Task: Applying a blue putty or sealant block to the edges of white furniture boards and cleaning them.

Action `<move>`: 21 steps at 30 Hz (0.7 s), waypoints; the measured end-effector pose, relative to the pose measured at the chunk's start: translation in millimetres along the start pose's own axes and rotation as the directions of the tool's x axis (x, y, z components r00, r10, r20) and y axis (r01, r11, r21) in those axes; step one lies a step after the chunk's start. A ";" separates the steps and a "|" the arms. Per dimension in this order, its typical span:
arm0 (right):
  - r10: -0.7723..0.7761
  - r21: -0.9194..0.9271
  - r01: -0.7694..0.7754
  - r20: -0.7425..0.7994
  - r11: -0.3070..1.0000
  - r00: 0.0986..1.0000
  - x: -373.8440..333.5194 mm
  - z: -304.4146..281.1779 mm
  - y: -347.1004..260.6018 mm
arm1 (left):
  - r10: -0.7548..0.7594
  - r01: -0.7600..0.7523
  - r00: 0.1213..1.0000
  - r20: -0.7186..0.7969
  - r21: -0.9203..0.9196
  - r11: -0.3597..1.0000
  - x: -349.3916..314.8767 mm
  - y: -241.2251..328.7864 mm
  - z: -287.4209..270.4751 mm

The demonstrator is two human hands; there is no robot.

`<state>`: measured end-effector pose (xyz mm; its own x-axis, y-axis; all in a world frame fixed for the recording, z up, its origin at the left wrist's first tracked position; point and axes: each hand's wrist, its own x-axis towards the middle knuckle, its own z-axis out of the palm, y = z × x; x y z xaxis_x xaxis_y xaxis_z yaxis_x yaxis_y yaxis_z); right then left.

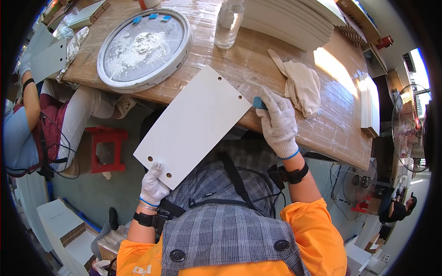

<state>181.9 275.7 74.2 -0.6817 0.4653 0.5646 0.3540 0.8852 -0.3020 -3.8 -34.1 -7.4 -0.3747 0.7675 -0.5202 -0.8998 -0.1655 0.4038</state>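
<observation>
I see a white rectangular panel [193, 125] with small drilled holes near both short ends, half on the wooden workbench [340, 106], half hanging off its near edge over my lap. My left hand [153, 184], in a white knit glove, is closed on the panel's near corner, thumb on top beside two holes, fingers underneath and hidden. It looks like it props the overhanging end so the board stays level.

My right hand [277, 122], also gloved, presses down at the panel's right long edge where it crosses the bench rim, fingers curled over a small blue block [259, 103]. Probably a sanding or wiping pad run along that edge; I can't tell which. The overhang likely frees that edge for work.

Long axis: diagonal, from lower left by my left hand to upper right on the bench. Far short end points toward the clear plastic bottle [229, 23]. Broad face up, lying flat.

Around it: a cream cloth [301, 85] just right of my right hand, a round grey tray [145, 48] with white residue and small blue pieces at its far rim, a stack of white panels [294, 20] beyond. Another person's sleeve and legs sit at far left by a red stool [105, 149].
</observation>
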 end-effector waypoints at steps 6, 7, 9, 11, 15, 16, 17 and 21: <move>-0.022 -0.039 0.023 0.008 0.999 1.000 -0.2 0.7 0.3 | 0.003 -0.003 1.000 0.002 0.002 1.000 0.4 -0.8 -0.5; -0.017 -0.082 0.018 0.009 0.997 1.000 -0.1 0.3 0.5 | 0.003 -0.003 1.000 0.003 0.001 1.000 0.7 -0.6 -0.8; -0.020 -0.062 0.020 0.010 0.998 1.000 0.2 -0.2 0.3 | -0.004 0.004 1.000 0.004 0.006 1.000 0.8 -0.5 -2.8; -0.022 -0.043 0.022 0.010 0.999 1.000 -0.2 0.1 0.0 | -0.009 0.009 1.000 0.003 -0.001 1.000 1.2 -0.6 -3.8; -0.037 -0.060 0.038 0.011 0.997 0.999 -0.6 0.7 0.4 | -0.004 0.004 1.000 0.020 -0.011 1.000 1.0 0.0 -2.3; -0.019 -0.078 0.019 0.003 0.997 1.000 -0.1 0.6 0.5 | -0.003 0.003 1.000 0.020 -0.012 1.000 1.2 -0.1 -2.5; -0.020 -0.078 0.021 0.004 0.997 1.000 -0.4 0.5 -0.6 | -0.003 0.003 1.000 0.019 -0.011 1.000 0.9 -0.3 -3.4; -0.026 -0.071 0.028 0.021 0.997 0.999 0.1 0.6 0.2 | -0.001 0.002 1.000 0.030 -0.020 1.000 0.9 -0.1 -5.9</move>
<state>181.5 275.9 73.8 -0.7043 0.4417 0.5557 0.3796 0.8959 -0.2309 -5.3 -37.0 -12.3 -0.3666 0.7859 -0.4980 -0.9047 -0.1762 0.3880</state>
